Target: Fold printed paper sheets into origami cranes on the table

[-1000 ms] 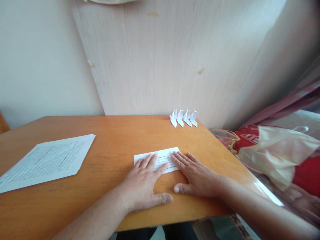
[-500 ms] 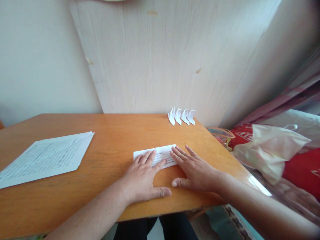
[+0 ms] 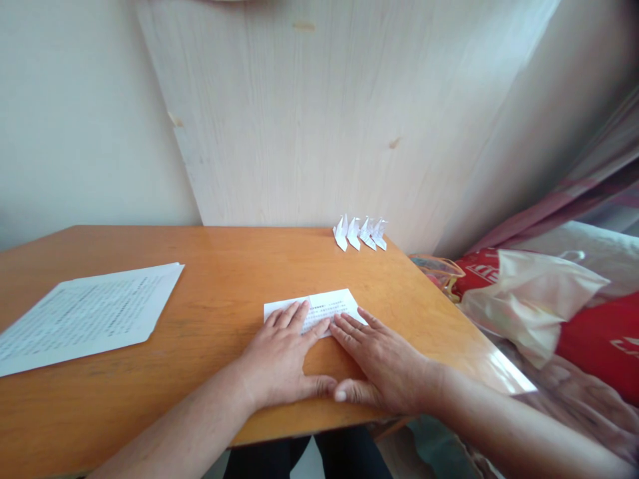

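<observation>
A folded sheet of printed paper (image 3: 332,305) lies flat on the wooden table in front of me. My left hand (image 3: 282,356) rests palm down, its fingertips pressing on the left part and near edge of the paper. Across from it, my right hand (image 3: 374,359) lies with fingers stretched over the paper's near right edge. Both thumbs point inward over the bare wood and almost meet. Neither hand grasps anything; the fingers hide part of the paper's near edge.
A stack of printed sheets (image 3: 100,313) lies on the left of the table (image 3: 224,266). Several folded paper birds (image 3: 360,233) stand in a row at the back right. Beyond the right edge are a cream plastic bag (image 3: 534,299) and red bags (image 3: 599,339).
My right hand has slid left and toward me along the paper's near edge, uncovering its right end. The left hand stays nearly in place.
</observation>
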